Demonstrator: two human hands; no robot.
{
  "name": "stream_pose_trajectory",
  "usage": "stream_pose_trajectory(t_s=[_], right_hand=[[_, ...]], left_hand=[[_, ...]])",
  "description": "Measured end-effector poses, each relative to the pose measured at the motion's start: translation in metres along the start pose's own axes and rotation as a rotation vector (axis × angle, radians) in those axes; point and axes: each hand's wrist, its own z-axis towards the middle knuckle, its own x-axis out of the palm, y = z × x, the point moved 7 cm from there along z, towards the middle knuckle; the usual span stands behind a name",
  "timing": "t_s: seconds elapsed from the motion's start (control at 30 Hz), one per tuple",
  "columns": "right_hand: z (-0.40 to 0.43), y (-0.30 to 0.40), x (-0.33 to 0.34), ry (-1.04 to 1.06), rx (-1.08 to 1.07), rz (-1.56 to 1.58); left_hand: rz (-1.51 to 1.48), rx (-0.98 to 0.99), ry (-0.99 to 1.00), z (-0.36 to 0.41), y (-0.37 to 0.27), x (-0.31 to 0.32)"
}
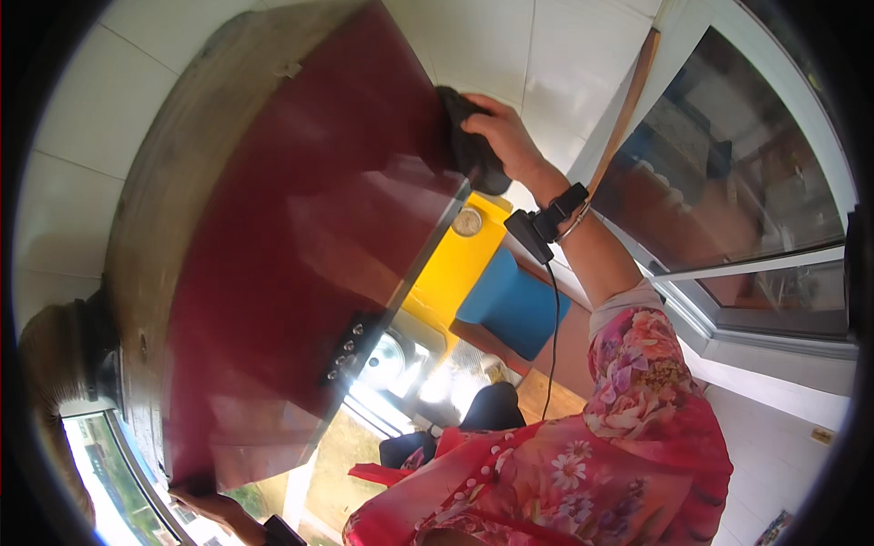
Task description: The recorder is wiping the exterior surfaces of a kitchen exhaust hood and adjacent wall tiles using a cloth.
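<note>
A dark red glossy panel [300, 225] of what looks like a range hood fills the upper left and middle, with several small round knobs or buttons [349, 347] near its lower edge. At the panel's right side, my right hand [502, 133] grips a black cloth [471, 150] against the edge. My right wrist carries a black strapped device [546, 222] with a cable. Down at the lower left, my left hand [215, 508] is at the panel's bottom corner; its fingertips are partly hidden and dark, so its hold is unclear.
Below the panel are a yellow surface [444, 273] with a small round container [467, 222], a blue object [512, 304] and a shiny metal round part [384, 358]. A glass-paned door or window [724, 164] stands right. A ribbed duct [58, 368] is at far left.
</note>
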Motion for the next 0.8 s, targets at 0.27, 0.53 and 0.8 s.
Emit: stream_pose_trajectory(t_s=[0.27,0.53,0.8], right_hand=[[-0.023,-0.008,0.0,-0.23,-0.544,-0.519],[-0.013,-0.086,-0.034,-0.126,-0.312,-0.583],[-0.017,-0.058,-0.013,0.1,-0.14,-0.193]], left_hand=[[-0.149,-0.051,0.002,0.005,0.004,0.002],[0.092,-0.033,-0.024,0.006,-0.013,-0.008],[0.61,0.155,-0.035,-0.007,-0.053,0.007]])
